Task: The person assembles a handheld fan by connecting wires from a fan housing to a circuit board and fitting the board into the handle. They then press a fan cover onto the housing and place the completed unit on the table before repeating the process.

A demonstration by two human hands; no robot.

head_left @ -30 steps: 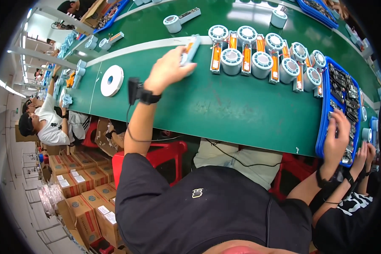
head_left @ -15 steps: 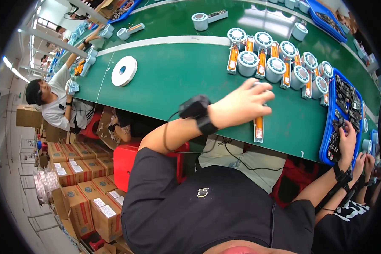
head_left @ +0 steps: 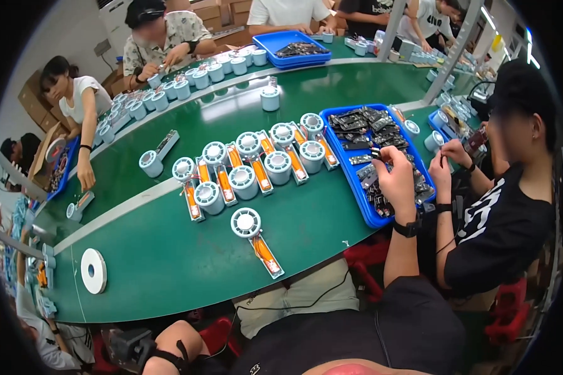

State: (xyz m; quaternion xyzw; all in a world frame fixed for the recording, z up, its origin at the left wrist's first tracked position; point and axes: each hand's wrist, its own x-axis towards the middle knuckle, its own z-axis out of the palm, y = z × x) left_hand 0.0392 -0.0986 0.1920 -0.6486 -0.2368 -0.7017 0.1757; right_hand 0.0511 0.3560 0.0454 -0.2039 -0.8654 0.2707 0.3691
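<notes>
Fingers of our right hand (head_left: 395,176) pinched a small black part (head_left: 376,153) above the blue tray (head_left: 364,209) at the bench's right edge, among dark circuit boards (head_left: 364,125). Our left hand (head_left: 131,350) hung below the bench's near edge; we could not tell its grip. One white fan unit (head_left: 246,223) with an orange strip lay alone near the near edge, apart from the row.
</notes>
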